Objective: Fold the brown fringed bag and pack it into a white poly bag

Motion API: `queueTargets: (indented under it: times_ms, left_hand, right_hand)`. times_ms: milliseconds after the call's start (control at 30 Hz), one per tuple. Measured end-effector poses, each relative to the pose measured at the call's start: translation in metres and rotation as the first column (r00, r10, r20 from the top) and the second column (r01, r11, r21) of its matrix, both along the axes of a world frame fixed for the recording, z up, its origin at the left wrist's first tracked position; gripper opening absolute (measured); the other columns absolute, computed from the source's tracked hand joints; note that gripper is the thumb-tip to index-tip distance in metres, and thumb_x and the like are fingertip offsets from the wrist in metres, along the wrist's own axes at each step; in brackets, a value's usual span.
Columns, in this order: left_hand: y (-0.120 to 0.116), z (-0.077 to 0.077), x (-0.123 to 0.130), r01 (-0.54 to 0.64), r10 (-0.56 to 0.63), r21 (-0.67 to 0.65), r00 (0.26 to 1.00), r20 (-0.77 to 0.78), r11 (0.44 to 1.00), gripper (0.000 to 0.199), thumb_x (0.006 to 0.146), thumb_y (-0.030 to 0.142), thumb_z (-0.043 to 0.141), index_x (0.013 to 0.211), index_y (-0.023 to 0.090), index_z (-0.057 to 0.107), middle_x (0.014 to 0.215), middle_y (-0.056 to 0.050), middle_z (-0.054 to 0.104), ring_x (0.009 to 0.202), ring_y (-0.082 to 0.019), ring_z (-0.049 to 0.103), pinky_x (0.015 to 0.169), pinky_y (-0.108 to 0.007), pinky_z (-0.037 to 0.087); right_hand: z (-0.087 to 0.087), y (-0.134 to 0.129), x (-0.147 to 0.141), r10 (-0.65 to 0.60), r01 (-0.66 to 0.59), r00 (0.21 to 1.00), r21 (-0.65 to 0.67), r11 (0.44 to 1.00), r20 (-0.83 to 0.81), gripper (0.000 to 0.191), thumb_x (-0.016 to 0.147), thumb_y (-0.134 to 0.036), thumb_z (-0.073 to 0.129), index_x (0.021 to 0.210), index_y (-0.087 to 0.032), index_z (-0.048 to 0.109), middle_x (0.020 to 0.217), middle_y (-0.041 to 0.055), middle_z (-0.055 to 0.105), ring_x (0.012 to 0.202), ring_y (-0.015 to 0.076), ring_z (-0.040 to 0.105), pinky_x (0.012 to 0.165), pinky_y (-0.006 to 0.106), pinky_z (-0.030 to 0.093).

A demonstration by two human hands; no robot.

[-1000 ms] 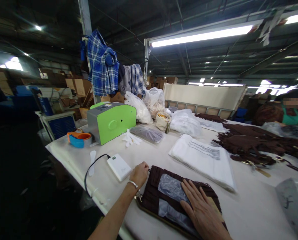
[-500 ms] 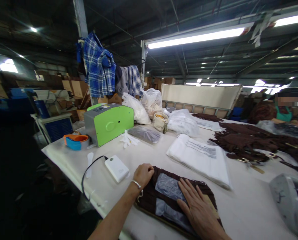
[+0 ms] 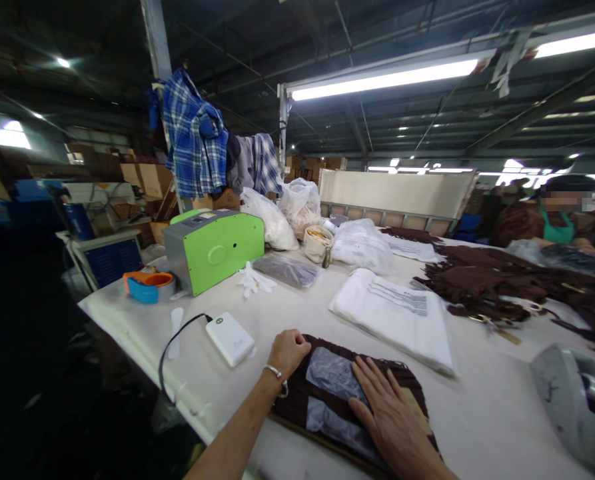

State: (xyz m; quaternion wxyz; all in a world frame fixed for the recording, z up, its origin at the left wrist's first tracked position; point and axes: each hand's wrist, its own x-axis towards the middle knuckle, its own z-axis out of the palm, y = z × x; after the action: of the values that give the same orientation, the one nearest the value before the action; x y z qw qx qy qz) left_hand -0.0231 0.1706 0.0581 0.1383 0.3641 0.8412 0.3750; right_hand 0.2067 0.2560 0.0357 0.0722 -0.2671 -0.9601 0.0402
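The right hand [image 3: 394, 423] lies flat, fingers slightly parted, on a brown fringed item [image 3: 327, 397] at the table's near edge. It presses from above without grasping: the item is under the palm, and the fingertips reach onto the upper of two grey plastic packets [image 3: 332, 373] on top. A tan tag [image 3: 417, 412] shows just beside that hand. The left hand [image 3: 288, 355] is curled at the item's far left corner, touching it; whether the fingers pinch the material I cannot tell.

Toward the table's [image 3: 287, 308] left edge, near the left hand, sits a white device [image 3: 230, 339] with a black cable [image 3: 170, 343] trailing over that edge. Beyond the item lies a stack of white printed sheets [image 3: 392, 327]; a grey machine [image 3: 564, 400] stands by the right side.

Farther off, near the left corner, are an orange-and-blue tape dispenser [image 3: 147, 288] and a green machine [image 3: 224, 250]. Brown fringed pieces [image 3: 477, 273] cover the far right, where a person in a green apron [image 3: 558, 230] is stationed.
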Motion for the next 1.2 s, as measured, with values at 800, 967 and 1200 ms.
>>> queueTargets:
  times_ms: [800,967,1200]
  left_hand:
    - [-0.041,0.005,-0.018,0.035,-0.005,0.273,0.994,-0.111,0.961,0.032,0.088,0.024,0.039,0.117,0.018,0.051,0.124,-0.009,0.052,0.107,-0.018,0.054,0.088,-0.03,0.047]
    - [-0.039,0.0,-0.028,0.081,-0.038,0.244,0.984,-0.175,0.966,0.022,0.081,0.015,0.044,0.097,0.019,0.059,0.104,-0.007,0.059,0.1,-0.021,0.055,0.094,-0.035,0.043]
    - [-0.046,-0.017,-0.034,0.133,-0.11,0.178,0.985,-0.135,0.975,0.018,0.073,0.012,0.054,0.087,0.019,0.062,0.093,-0.004,0.06,0.09,-0.018,0.056,0.084,-0.03,0.045]
  right_hand:
    - [-0.02,0.007,0.0,0.028,-0.021,0.997,0.098,0.995,-0.069,0.061,0.093,-0.058,0.032,0.143,-0.024,0.035,0.151,0.0018,0.035,0.14,0.0265,0.03,0.114,0.055,0.029]
    - [-0.013,0.009,0.006,0.021,-0.018,0.998,0.038,0.999,-0.061,0.063,0.092,-0.059,0.033,0.144,-0.024,0.033,0.151,0.0027,0.036,0.139,0.027,0.032,0.114,0.056,0.03]
    - [0.058,-0.043,-0.041,0.135,-0.11,0.931,0.091,0.99,-0.34,0.033,0.086,-0.045,0.058,0.114,-0.029,0.062,0.115,0.0035,0.068,0.11,0.0245,0.058,0.098,0.043,0.042]
